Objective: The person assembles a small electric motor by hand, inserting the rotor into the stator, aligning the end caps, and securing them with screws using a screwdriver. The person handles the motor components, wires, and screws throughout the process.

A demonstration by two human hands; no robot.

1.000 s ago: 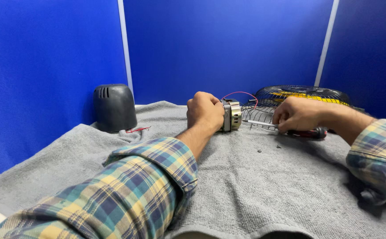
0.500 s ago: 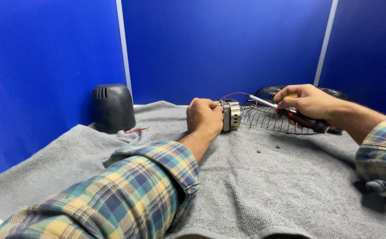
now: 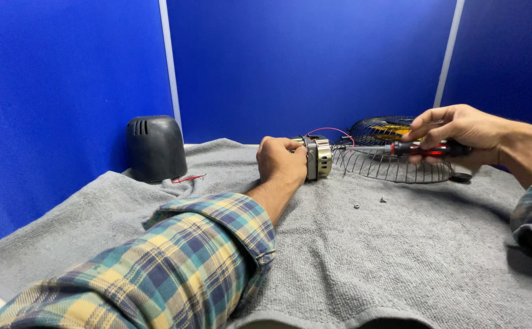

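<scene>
Shiny metal motor (image 3: 318,158) w/ red wire is sitting on rough grey terry cloth (image 3: 400,256), glossy red-black plastic screwdriver handle (image 3: 427,148), thin wire grille (image 3: 394,163), matt dark plastic cover (image 3: 155,148) nr left edge.

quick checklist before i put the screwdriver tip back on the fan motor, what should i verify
1. Motor held steady: left hand grips the fan motor on the grey towel. Ok.
2. Tool grip: right hand holds the screwdriver by its red and black handle, shaft pointing at the motor. Ok.
3. Tip lined up with a screw head: too small to see. Cannot tell.
4. Red wire out of the tip's path: it loops above the motor, close by. Cannot tell.
5. Loose screws secured: two small pieces lie bare on the towel. Not ok.
6. Wire fan guard out of the way: it lies right beneath the shaft. Not ok.
</scene>
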